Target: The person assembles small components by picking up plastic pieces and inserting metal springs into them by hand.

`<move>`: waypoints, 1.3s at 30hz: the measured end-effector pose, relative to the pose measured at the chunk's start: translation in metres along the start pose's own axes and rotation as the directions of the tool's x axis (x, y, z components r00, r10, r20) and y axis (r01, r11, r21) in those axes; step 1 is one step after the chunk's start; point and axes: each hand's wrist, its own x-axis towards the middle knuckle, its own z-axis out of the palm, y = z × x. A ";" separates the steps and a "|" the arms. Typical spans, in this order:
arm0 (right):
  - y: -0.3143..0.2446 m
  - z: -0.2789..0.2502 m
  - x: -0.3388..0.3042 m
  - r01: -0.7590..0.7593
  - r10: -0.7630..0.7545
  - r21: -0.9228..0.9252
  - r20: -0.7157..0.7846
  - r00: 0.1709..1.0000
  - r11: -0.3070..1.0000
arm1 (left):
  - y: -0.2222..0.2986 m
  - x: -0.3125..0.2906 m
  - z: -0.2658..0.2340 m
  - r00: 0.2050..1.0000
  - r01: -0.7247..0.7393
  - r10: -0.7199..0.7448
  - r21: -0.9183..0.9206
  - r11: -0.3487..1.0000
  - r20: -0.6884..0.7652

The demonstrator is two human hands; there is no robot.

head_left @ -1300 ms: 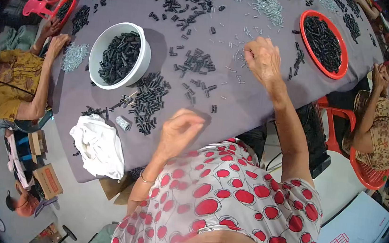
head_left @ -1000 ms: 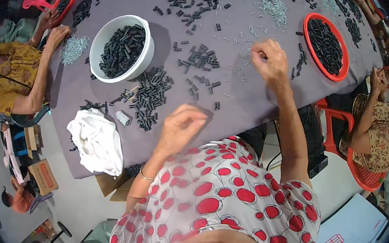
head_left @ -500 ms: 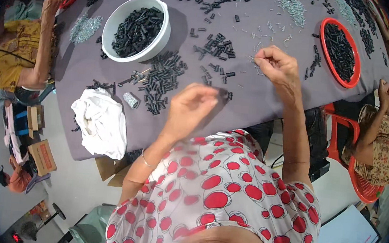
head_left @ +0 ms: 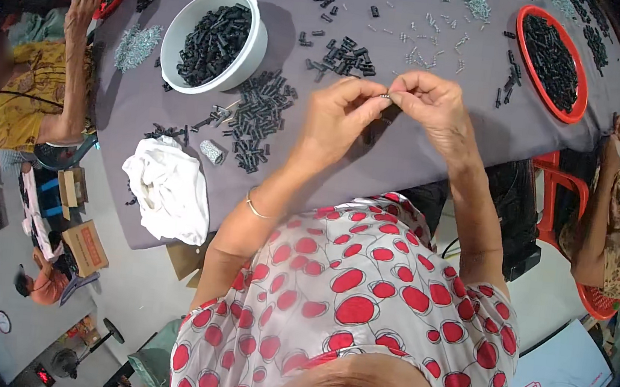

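Over the near middle of the table, my left hand (head_left: 339, 117) and my right hand (head_left: 433, 112) meet fingertip to fingertip. Both are closed in a pinch at a tiny ribbed metal spring (head_left: 385, 96), which shows between the fingertips; the fingers hide its ends. Just beyond them is a loose group of short black tubular parts (head_left: 348, 59). A denser pile of black parts (head_left: 259, 116) lies left of my left hand. Small silvery metal pieces (head_left: 423, 53) are scattered beyond my right hand.
A white basin (head_left: 258, 56) of black parts stands at left, and a red basket (head_left: 582, 94) of them at right. A white cloth (head_left: 166, 193) and a small silvery cylinder (head_left: 212, 152) lie near the left edge. Other people sit at both sides.
My left hand has moved up and right, and my right hand slightly left and down, bringing their fingertips together. The view has shifted slightly.
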 end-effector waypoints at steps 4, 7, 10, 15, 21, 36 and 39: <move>0.005 0.004 -0.001 0.083 -0.084 -0.030 -0.048 0.995 0.996 | 0.001 0.007 -0.006 0.945 0.327 -0.290 -0.369 0.870 0.154; 0.010 0.004 0.000 0.204 -0.212 -0.109 -0.072 0.975 0.973 | -0.003 0.010 -0.006 0.902 0.430 -0.352 -0.484 0.762 0.249; 0.016 0.003 0.001 0.267 -0.278 -0.139 -0.074 0.958 0.954 | -0.004 0.011 -0.006 0.870 0.491 -0.347 -0.559 0.669 0.349; 0.017 -0.001 0.000 0.229 -0.232 -0.039 -0.110 0.966 0.973 | -0.006 0.015 -0.009 0.787 0.594 -0.222 -0.610 0.525 0.576; 0.010 -0.014 -0.001 0.180 -0.236 -0.231 -0.244 0.941 0.956 | 0.003 0.020 0.005 0.988 0.120 -0.124 0.051 0.991 0.093; 0.026 -0.016 0.006 0.329 -0.611 -0.713 -0.173 0.773 0.618 | -0.007 0.042 0.015 0.928 -0.336 0.360 0.621 0.708 0.092; 0.027 -0.018 0.010 0.344 -0.676 -0.747 -0.185 0.714 0.569 | 0.004 0.037 -0.003 0.920 -0.321 0.392 0.593 0.738 0.010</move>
